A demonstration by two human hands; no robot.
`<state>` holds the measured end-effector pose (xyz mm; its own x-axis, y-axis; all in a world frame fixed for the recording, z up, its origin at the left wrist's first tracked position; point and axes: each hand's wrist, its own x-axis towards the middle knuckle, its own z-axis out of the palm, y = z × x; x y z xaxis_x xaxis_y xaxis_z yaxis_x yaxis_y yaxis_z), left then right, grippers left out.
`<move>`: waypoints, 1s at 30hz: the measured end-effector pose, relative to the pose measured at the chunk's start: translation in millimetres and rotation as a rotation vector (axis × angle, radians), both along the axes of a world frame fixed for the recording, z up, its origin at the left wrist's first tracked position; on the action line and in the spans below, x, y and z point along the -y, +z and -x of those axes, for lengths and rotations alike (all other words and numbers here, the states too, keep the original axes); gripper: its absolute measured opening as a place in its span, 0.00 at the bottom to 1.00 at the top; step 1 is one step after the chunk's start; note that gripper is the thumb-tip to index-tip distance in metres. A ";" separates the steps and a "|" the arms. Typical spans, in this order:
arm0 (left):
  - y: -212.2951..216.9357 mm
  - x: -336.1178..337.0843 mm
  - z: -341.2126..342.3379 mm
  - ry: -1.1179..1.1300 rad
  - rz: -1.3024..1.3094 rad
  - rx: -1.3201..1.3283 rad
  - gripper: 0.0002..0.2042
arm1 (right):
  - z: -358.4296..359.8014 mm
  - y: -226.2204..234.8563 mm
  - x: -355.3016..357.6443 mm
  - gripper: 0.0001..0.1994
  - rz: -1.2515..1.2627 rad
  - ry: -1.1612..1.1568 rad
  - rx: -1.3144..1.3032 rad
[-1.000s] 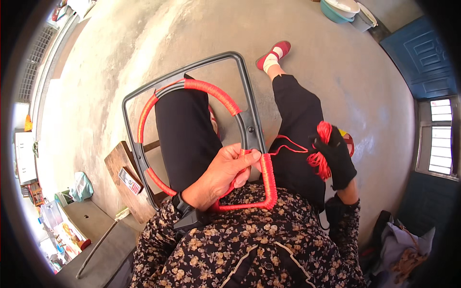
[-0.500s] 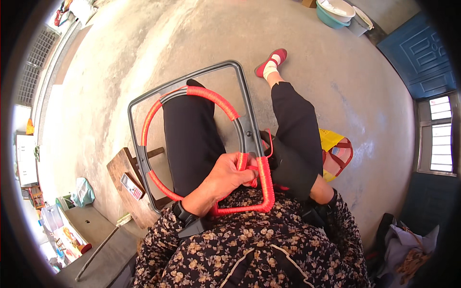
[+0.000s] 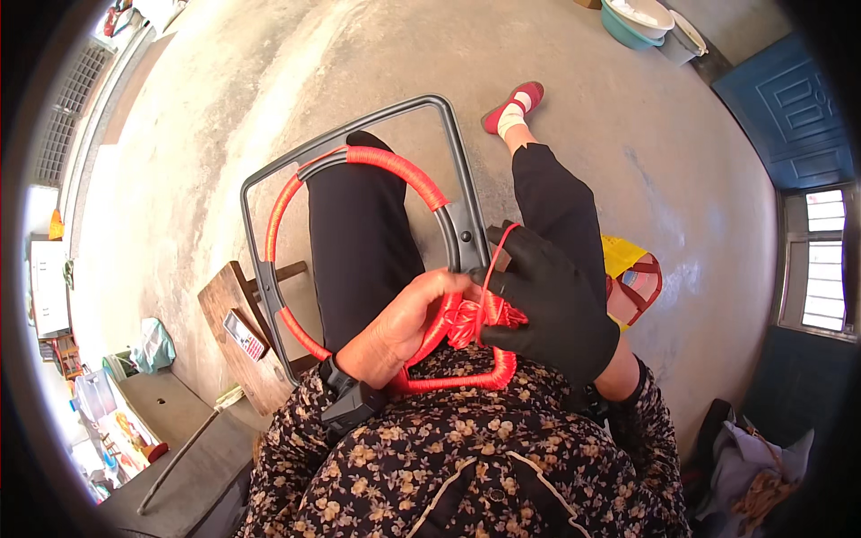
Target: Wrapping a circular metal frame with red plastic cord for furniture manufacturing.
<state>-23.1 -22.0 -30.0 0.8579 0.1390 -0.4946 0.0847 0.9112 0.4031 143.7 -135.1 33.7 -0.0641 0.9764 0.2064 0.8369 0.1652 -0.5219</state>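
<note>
Across my lap lies a black metal frame (image 3: 465,237), a rounded rectangle with a ring fixed inside it. Red cord wraps several stretches of the ring and the near right corner of the frame. My bare left hand (image 3: 395,327) is closed around the right side of the ring, its fingertips partly hidden. Beside it, a bunched hank of red cord (image 3: 465,325) sits between the thumb and fingers of my right hand (image 3: 565,309), which wears a black glove. One strand of that cord loops up over the gloved fingers.
At my left stands a wooden stool (image 3: 238,314) with a phone-like device (image 3: 244,334) on it. A yellow and red bag (image 3: 632,282) lies on the floor beyond my right leg. Basins (image 3: 632,31) are at the far right, near a blue door (image 3: 789,108).
My gloved right hand has risen from below the frame's right side to the cord. The cord hank now shows bunched beside my left hand, which still grips the ring.
</note>
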 end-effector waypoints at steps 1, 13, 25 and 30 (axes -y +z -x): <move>3.3 0.8 -2.2 0.053 0.093 -0.036 0.16 | 4.3 6.5 -1.0 0.20 0.050 -0.009 0.046; 2.6 1.7 -3.8 0.052 -0.234 -0.022 0.12 | -34.9 4.7 25.4 0.17 -0.118 -0.191 0.201; 9.3 1.5 -7.9 0.065 -0.230 0.008 0.09 | -201.6 -100.1 121.2 0.09 -0.228 -0.923 -1.228; 8.3 1.4 -12.3 0.077 -0.239 0.038 0.08 | -83.5 -69.9 61.3 0.11 -0.039 -0.244 -0.094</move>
<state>-10.9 -23.5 -21.8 0.8576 0.3135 -0.4076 -0.0001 0.7928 0.6095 227.2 -196.4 -36.1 0.1939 0.9516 0.2384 0.8027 -0.0142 -0.5962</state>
